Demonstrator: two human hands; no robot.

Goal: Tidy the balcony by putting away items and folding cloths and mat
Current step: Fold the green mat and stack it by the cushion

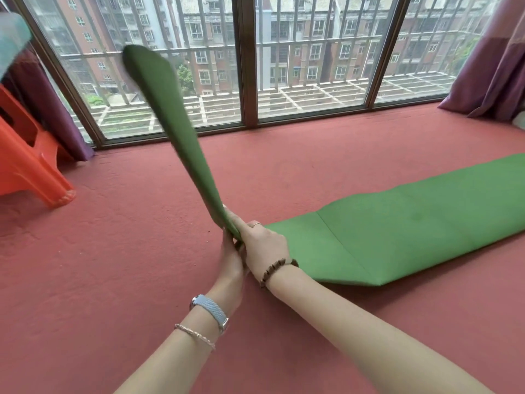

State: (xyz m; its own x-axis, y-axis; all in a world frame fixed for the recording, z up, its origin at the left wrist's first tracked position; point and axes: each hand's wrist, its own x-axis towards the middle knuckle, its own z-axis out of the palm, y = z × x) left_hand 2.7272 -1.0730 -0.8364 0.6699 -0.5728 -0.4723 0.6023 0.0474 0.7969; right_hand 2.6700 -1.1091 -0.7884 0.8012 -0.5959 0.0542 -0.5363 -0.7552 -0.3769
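A long green mat [412, 223] lies on the red carpet, stretching from the centre to the right edge. Its near end section is lifted edge-on and stands up and to the left, its tip in front of the window. Both hands grip the mat at the fold where the raised section meets the flat part. My left hand [231, 258], with a watch and a thin bracelet on the wrist, holds the fold from below. My right hand [261, 245], with a bead bracelet, grips it from the right side.
An orange plastic stool [31, 157] stands at the left by a purple curtain [56, 115]. Another purple curtain [494, 64] hangs at the right. A barred floor-length window [250, 66] runs along the back. Red carpet [113, 251] covers the floor.
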